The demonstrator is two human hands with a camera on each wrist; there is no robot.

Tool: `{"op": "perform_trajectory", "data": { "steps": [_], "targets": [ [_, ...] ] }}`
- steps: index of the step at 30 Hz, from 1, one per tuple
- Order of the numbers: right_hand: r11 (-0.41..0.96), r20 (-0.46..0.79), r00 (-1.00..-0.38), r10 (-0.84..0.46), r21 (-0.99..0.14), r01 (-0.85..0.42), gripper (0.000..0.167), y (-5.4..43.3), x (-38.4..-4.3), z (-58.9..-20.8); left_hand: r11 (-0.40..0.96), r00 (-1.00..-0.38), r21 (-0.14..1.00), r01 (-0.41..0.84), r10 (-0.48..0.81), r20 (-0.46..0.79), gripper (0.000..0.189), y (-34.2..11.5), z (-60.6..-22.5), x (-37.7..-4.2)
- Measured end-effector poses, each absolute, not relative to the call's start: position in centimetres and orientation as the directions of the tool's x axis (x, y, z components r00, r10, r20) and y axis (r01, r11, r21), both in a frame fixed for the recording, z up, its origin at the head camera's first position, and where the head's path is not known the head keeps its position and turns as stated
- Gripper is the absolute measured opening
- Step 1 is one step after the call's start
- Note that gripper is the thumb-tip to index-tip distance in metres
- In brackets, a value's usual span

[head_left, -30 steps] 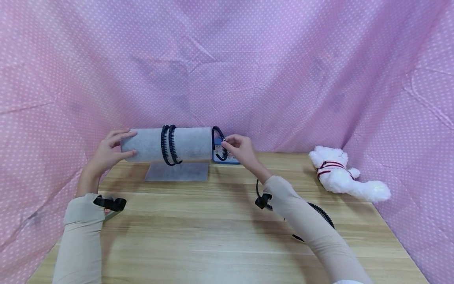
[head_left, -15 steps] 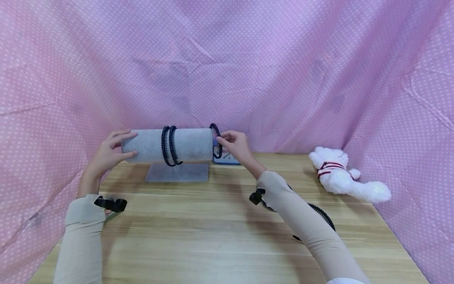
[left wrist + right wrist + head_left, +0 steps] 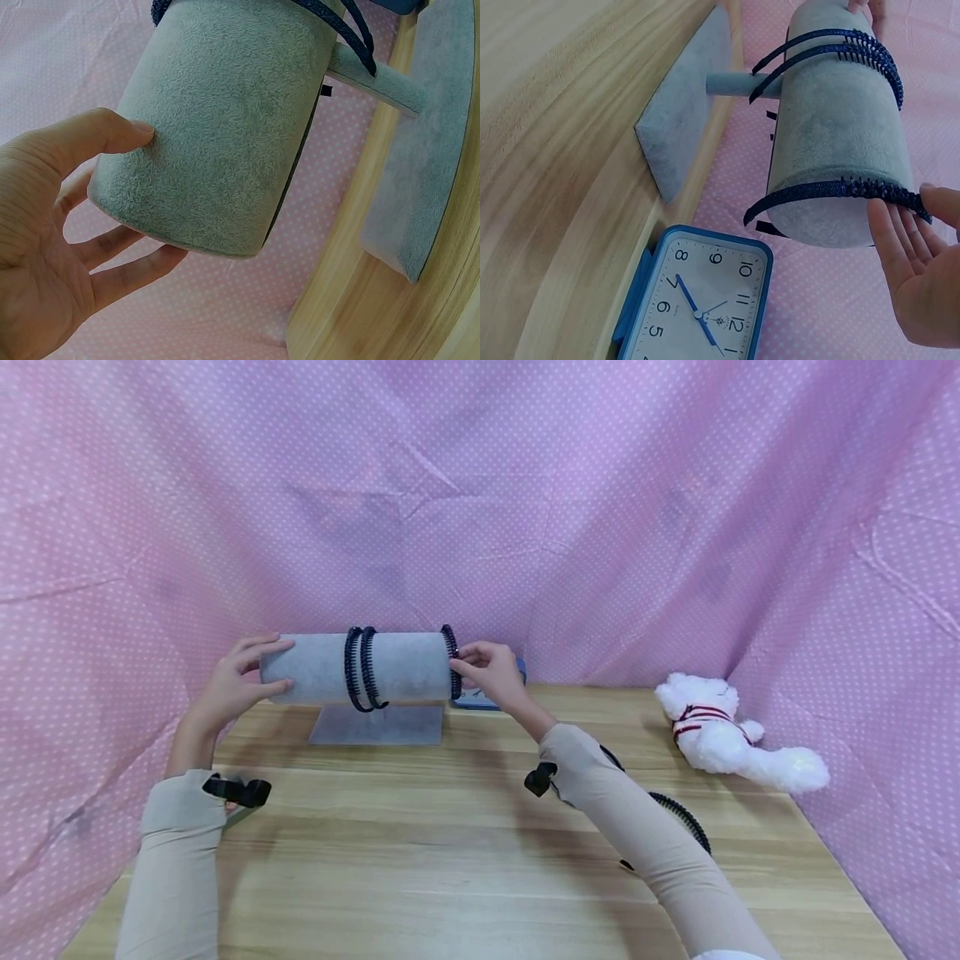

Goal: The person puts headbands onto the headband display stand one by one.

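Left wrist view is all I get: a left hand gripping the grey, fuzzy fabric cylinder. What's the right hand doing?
Observer: The right hand pinches a dark, curved, toothed headband at the other end of the cylinder.
Operator: Anything near that hand?
Observer: A rectangular clock with a blue frame and white dial.
Operator: And on the right side of the light wooden table?
Observer: A fluffy white plush toy with red stripes on its body.
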State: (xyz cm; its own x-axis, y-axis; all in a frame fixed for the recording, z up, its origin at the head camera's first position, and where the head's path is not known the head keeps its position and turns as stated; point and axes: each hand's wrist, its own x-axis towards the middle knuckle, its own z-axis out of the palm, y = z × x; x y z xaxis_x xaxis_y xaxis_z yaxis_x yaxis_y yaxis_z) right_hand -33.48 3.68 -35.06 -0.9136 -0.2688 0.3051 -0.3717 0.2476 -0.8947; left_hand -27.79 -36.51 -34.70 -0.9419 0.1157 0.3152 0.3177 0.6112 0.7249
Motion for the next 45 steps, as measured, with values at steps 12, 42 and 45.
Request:
{"op": "perform_trajectory", "data": {
  "steps": [12, 42, 45],
  "targets": [
    [0.315, 0.324, -0.89, -0.32, -0.85, -0.423, 0.024, 3.7, -33.6, -34.3, 0.616, -0.945, 0.725, 0.309, 0.111, 0.308, 0.061, -36.4, -34.5, -27.9],
    [0.384, 0.263, -0.917, -0.301, -0.847, -0.369, 0.035, 3.1, -33.4, -33.9, 0.626, -0.952, 0.725, 0.288, 0.103, 0.289, 0.061, -36.5, -34.6, -27.9],
    [0.391, 0.27, -0.909, -0.316, -0.836, -0.385, 0.044, 3.3, -33.5, -33.9, 0.632, -0.949, 0.717, 0.295, 0.106, 0.297, 0.061, -36.5, -34.7, -28.0]
  ]
}}
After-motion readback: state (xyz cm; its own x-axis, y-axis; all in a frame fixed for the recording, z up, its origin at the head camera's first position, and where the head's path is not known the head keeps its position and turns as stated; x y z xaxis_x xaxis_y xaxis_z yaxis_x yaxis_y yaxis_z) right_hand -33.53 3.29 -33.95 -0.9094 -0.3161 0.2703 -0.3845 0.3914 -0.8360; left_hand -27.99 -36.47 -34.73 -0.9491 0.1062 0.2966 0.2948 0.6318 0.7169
